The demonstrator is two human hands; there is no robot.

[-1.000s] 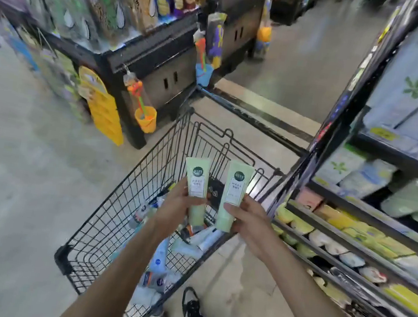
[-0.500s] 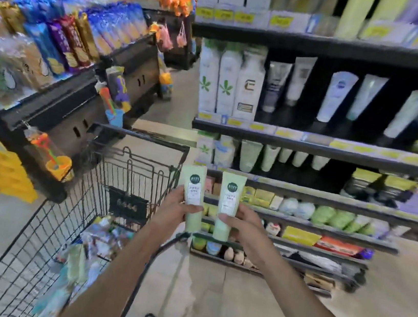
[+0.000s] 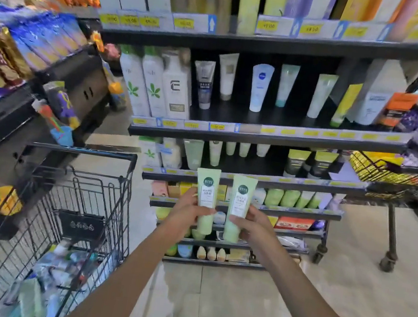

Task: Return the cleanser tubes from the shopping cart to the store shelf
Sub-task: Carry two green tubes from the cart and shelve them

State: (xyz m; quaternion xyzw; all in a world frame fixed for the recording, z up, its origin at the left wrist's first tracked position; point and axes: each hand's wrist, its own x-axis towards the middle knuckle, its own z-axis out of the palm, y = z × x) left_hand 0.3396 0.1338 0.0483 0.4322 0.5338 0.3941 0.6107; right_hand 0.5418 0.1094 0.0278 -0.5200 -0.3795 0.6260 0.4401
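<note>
Two pale green cleanser tubes stand upright side by side in front of me. My left hand [image 3: 186, 214] grips the left tube [image 3: 207, 195] and my right hand [image 3: 252, 226] grips the right tube [image 3: 239, 208]. Both tubes are held in the air before the black store shelf [image 3: 267, 139], level with its lower tiers, apart from it. The black wire shopping cart [image 3: 84, 194] stands at the lower left with several more tubes and packs [image 3: 51, 276] lying in its basket.
The shelf holds rows of tubes and bottles on several tiers. A snack rack [image 3: 26, 73] rises behind the cart on the left. A second wire basket on wheeled legs [image 3: 398, 177] stands at the right. Bare tiled floor [image 3: 236, 302] lies between me and the shelf.
My view has swung right from the cart to the shelf, which is nearer now. Both hands keep the two tubes upright; the cart has slid to the lower left.
</note>
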